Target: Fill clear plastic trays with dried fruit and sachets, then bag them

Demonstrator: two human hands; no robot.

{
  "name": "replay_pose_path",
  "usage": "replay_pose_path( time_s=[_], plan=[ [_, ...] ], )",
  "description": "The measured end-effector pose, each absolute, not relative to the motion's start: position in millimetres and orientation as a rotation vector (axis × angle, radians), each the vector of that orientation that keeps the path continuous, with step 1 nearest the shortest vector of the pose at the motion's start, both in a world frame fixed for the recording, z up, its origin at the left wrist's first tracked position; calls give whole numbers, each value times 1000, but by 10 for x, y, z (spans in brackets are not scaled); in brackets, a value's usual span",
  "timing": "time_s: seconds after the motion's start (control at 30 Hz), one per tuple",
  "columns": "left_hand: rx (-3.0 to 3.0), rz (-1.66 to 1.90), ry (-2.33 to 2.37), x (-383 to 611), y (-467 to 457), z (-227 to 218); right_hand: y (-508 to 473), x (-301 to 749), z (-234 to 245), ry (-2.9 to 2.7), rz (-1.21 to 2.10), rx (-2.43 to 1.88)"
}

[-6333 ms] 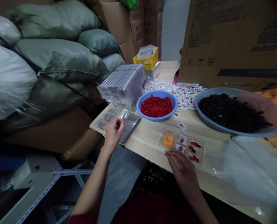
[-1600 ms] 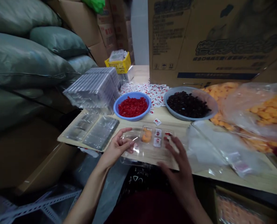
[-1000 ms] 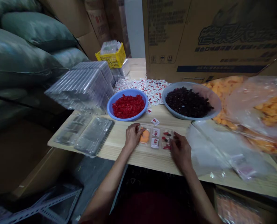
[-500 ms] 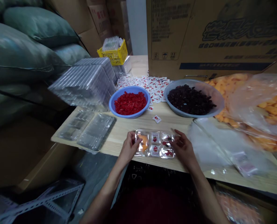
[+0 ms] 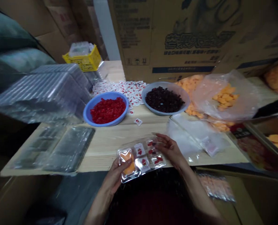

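Note:
A clear plastic compartment tray [image 5: 131, 178] is tilted over the table's front edge. Orange dried fruit slices [image 5: 128, 167] fill its left compartment, two small white printed packets [image 5: 144, 163] lie in the middle, and red pieces [image 5: 158, 159] sit in the right compartments. My left hand [image 5: 117, 172] is closed on the left end, thumb over the orange fruit. My right hand [image 5: 168, 150] grips the far right corner, fingers bent over the compartments; its fingertips partly hide the dark bits there.
A blue bowl of red fruit [image 5: 87, 117] and a bowl of dark fruit [image 5: 185, 101] stand behind the tray. White packets [image 5: 131, 90] are heaped between them. Stacked clear trays [image 5: 49, 90] stand left; bagged orange fruit [image 5: 225, 97] and a clear plastic sheet [image 5: 183, 134] lie right.
My view has swung to the right, so the bowls appear further left. The tray is now closer to me and tilted, its left end lower. Both hands stay at its ends.

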State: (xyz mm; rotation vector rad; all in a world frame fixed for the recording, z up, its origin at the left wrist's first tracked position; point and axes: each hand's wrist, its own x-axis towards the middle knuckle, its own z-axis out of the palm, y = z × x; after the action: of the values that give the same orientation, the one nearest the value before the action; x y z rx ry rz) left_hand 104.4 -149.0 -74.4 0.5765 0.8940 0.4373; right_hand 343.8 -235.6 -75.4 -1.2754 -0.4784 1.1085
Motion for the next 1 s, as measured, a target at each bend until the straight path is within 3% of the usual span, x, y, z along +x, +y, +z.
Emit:
replay_pose_path(
  time_s=[0.13,0.43,0.57,1.0],
  plan=[
    [488,544,955,1130,-1420,-786,-2533,3642,-688,-637,906,-1468],
    [463,706,1036,1002,-1121,-684,-3080,3668,-709,-1455,124,-2468],
    [407,754,1036,1008,-1161,-666,-2916,3710,-748,-1463,313,-2558],
    [352,712,945,1079,-1435,-710,-2817,4216,-862,-1112,865,-2087]
  ],
)
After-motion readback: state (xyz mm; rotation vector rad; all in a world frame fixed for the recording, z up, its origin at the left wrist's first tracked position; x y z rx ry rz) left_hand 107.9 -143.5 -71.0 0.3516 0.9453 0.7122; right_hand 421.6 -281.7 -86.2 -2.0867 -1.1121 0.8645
